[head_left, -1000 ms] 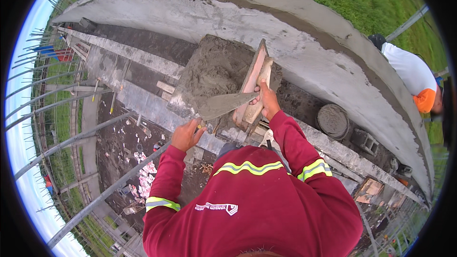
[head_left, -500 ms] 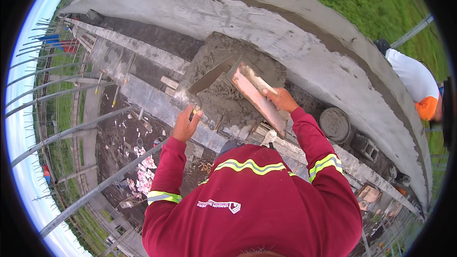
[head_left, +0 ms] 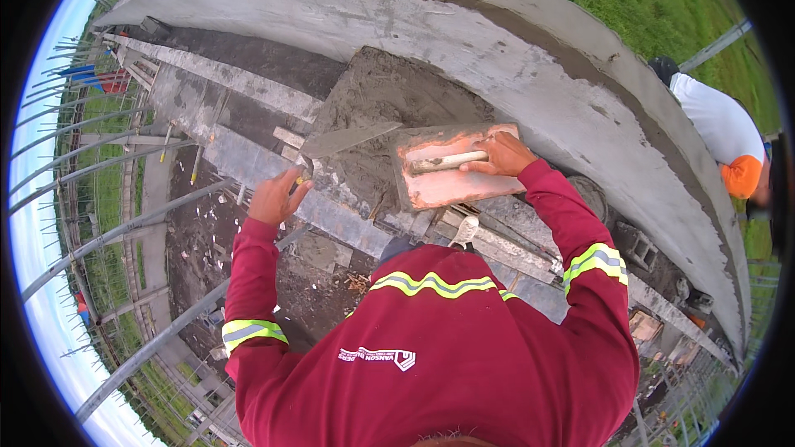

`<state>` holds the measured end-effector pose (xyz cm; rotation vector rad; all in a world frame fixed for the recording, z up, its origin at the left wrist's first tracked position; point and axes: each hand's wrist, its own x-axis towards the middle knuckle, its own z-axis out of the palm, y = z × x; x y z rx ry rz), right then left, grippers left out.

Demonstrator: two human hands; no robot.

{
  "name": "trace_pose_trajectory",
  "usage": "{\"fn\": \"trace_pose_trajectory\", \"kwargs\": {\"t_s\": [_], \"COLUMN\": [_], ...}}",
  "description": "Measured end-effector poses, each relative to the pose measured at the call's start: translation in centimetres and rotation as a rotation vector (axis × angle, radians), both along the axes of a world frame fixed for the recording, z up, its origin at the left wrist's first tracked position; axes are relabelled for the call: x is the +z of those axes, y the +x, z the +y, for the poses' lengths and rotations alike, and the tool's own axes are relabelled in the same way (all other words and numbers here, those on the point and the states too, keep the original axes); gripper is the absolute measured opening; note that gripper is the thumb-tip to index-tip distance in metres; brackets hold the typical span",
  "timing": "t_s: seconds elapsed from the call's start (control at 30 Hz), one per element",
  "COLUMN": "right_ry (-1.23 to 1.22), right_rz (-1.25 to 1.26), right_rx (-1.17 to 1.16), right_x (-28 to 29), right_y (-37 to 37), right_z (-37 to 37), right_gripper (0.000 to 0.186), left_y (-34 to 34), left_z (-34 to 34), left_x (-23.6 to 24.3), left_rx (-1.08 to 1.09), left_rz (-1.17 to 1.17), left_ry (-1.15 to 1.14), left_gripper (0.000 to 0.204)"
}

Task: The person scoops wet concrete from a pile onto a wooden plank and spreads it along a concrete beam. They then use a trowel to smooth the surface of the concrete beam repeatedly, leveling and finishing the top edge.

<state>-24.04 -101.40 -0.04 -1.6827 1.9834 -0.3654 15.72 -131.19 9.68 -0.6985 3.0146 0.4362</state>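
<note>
My left hand is closed round the handle of a pointed trowel, whose grey blade lies over the near left part of a heap of wet mortar. In my right hand is the pale handle of a rectangular float. Its worn, pinkish back faces up, and its underside is hidden. The float's left end is over the mortar's right part, close to the trowel tip but apart from it.
A curved concrete wall with a wet mortar band runs along the far side. A mortar bucket and a hollow block stand right. Metal scaffold pipes cross the left. Another person bends beyond the wall.
The trowel and my left hand have moved left, off the middle of the mortar. The float has swung flatter and shifted right, its handled back now turned up.
</note>
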Motion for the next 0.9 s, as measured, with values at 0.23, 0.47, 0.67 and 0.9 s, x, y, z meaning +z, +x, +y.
{"fn": "trace_pose_trajectory", "kwargs": {"t_s": [0.23, 0.47, 0.67, 0.9], "right_ry": [-0.062, -0.179, -0.225, 0.030], "right_rz": [-0.022, -0.174, -0.233, -0.616], "right_rx": [0.265, 0.308, -0.159, -0.407], "right_x": [2.0, 0.8, -1.3, -2.8], "right_y": [0.9, 7.0, 2.2, 0.3], "right_z": [-2.7, -7.0, -1.0, 0.8], "right_gripper": [0.077, 0.076, 0.073, 0.061], "left_y": [-2.6, -13.2, -5.3, -1.9], "left_z": [-4.1, -3.0, 1.5, 13.8], "left_x": [1.9, -8.5, -9.7, -6.2], "left_rx": [-0.366, -0.221, 0.279, 0.398], "left_rz": [-0.240, -0.186, 0.246, 0.275], "left_ry": [-0.106, 0.045, 0.347, 0.616], "left_gripper": [0.038, 0.046, 0.045, 0.043]}}
